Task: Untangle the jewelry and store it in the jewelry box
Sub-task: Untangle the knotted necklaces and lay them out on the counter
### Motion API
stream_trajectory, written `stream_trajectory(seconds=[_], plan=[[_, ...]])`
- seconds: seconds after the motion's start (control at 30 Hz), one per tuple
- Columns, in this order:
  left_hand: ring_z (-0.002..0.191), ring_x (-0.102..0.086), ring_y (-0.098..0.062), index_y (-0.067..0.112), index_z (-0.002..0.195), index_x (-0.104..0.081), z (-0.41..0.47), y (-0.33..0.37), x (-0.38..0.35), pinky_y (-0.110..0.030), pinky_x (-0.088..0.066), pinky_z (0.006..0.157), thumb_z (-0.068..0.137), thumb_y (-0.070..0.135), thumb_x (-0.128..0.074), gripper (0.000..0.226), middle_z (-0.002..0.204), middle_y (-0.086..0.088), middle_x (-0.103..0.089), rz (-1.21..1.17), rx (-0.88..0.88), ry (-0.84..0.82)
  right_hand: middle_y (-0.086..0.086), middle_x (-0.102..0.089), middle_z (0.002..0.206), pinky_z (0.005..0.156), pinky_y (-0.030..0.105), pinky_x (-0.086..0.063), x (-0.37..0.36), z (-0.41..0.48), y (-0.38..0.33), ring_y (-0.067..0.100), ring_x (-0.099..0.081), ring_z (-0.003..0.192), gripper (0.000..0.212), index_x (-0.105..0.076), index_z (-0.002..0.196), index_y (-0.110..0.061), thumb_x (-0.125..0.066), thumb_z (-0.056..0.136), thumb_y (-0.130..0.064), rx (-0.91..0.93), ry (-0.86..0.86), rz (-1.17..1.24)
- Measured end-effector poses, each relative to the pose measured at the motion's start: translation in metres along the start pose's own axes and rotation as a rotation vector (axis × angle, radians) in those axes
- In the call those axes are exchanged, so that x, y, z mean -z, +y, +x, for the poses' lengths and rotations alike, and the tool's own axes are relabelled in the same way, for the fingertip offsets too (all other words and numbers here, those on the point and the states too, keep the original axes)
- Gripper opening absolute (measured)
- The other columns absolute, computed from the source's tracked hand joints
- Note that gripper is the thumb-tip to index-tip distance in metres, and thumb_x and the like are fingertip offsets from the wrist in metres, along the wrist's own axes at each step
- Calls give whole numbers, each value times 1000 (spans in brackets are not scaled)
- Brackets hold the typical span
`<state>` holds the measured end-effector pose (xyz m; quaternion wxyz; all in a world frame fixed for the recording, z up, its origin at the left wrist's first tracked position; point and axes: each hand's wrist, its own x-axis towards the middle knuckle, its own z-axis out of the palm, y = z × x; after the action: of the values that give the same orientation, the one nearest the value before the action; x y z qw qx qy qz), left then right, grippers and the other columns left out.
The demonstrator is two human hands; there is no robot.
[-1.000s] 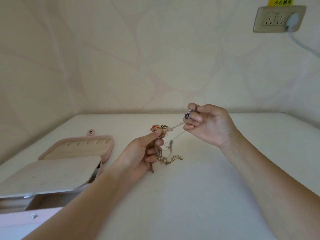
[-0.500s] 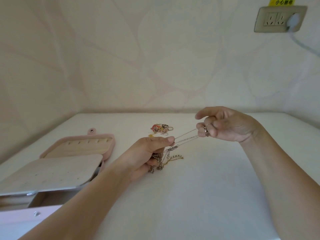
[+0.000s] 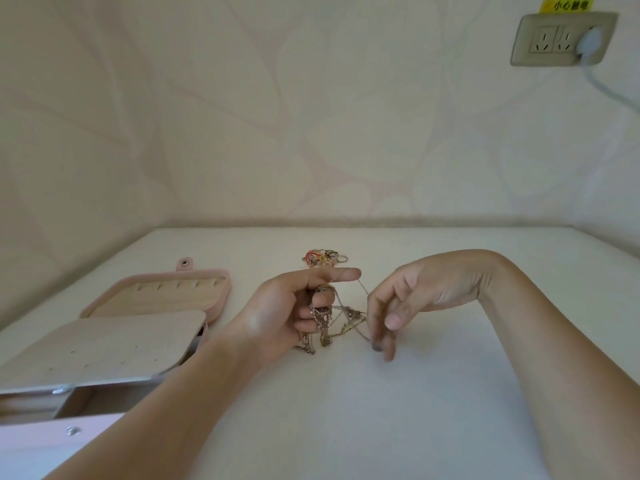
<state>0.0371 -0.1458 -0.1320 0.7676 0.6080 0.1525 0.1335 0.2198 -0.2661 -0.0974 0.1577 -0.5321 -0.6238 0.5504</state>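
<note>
On the table point(image 3: 450, 393), the left hand point(image 3: 284, 313) curls its fingers point(image 3: 306, 311) round a tangle of chains point(image 3: 325, 315); the right hand point(image 3: 426, 292) fingers point(image 3: 375, 306) pinch one strand point(image 3: 363, 289). The jewelry box point(image 3: 156, 292) lies open at left.

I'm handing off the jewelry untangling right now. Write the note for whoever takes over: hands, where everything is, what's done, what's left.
Left hand: grips the tangled clump of gold-toned chains, index finger straight.
Right hand: pinches the end of a thin pale metal chain that runs out of the clump, low by the white tabletop.
Small colourful jewelry pile: on the tabletop behind the hands, untouched.
Pink jewelry box: open at the left, no jewelry visible in it.
Done: nothing stored, as far as shows.
Left: free the thin chain, separate the rest, store everything.
</note>
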Motion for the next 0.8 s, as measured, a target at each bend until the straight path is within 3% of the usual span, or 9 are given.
stream_trajectory(seconds=[0.1, 0.17, 0.23, 0.33, 0.43, 0.53, 0.6, 0.67, 0.8], plan=[[46, -22, -7, 18, 95, -75, -2, -1, -2, -16, -17, 39, 91, 5, -30, 47, 54, 5, -38, 125, 8, -18, 18, -62, 123, 106, 24, -37, 1, -2, 1, 18, -55, 122, 28, -60, 117, 3, -47, 93, 4, -6, 19, -99], [46, -24, -7, 20, 99, -74, -2, -1, -3, -16, -17, 40, 91, 5, -30, 47, 54, 5, -39, 173, -1, -30, 13, -60, 129, 107, 21, -35, 2, -5, -1, 14, -52, 126, 30, -62, 119, -1, -51, 92, 3, -30, 72, -122], [47, -25, -7, 21, 99, -74, -1, -1, -3, -17, -17, 41, 92, 5, -31, 47, 55, 5, -40, 191, -12, -32, 8, -65, 123, 101, 16, -39, 1, -6, -4, 9, -56, 121, 26, -68, 110, -7, -58, 88, 0, -44, 179, -123], [47, -25, -8, 21, 102, -73, -1, -1, -2, -17, -17, 42, 93, 5, -33, 44, 55, 5, -40, 200, -22, -33, -3, -74, 95, 91, 16, -41, 0, -3, -9, 2, -65, 98, 19, -75, 90, -10, -70, 74, -20, -20, 455, -103], [47, -25, -8, 23, 95, -75, -1, -3, -3, -16, -18, 40, 93, 6, -35, 44, 56, 4, -42, 172, -15, -48, -6, -65, 78, 83, 21, -40, 2, 4, -9, 4, -59, 80, 27, -67, 78, -17, -85, 60, -27, 63, 731, -79], [49, -25, -8, 23, 91, -75, -1, -4, -4, -17, -17, 41, 94, 6, -37, 42, 56, 3, -44, 166, -11, -54, 1, -65, 107, 93, 25, -47, -2, 15, -10, 10, -62, 104, 42, -61, 105, -19, -78, 68, -12, 176, 628, -7], [49, -25, -8, 17, 101, -71, -1, -4, -4, -17, -17, 41, 94, 6, -38, 36, 56, 2, -44, 176, -16, -58, 10, -62, 120, 95, 29, -48, -7, 23, -11, 15, -63, 106, 50, -56, 119, -19, -75, 75, -2, 163, 508, 2], [47, -26, -7, 11, 106, -69, -1, -5, -3, -15, -18, 39, 93, 5, -38, 34, 54, 2, -46, 184, -19, -58, 14, -62, 113, 81, 24, -52, -11, 29, -12, 15, -63, 94, 45, -57, 119, -18, -71, 80, 0, 116, 495, -47], [47, -26, -9, 17, 94, -73, 0, -5, -2, -16, -19, 39, 94, 8, -40, 35, 55, 0, -48, 184, -31, -21, -3, -62, 88, 55, 10, -35, -12, 26, -16, 2, -49, 71, 26, -66, 104, -25, -73, 81, -15, 11, 592, -127]])
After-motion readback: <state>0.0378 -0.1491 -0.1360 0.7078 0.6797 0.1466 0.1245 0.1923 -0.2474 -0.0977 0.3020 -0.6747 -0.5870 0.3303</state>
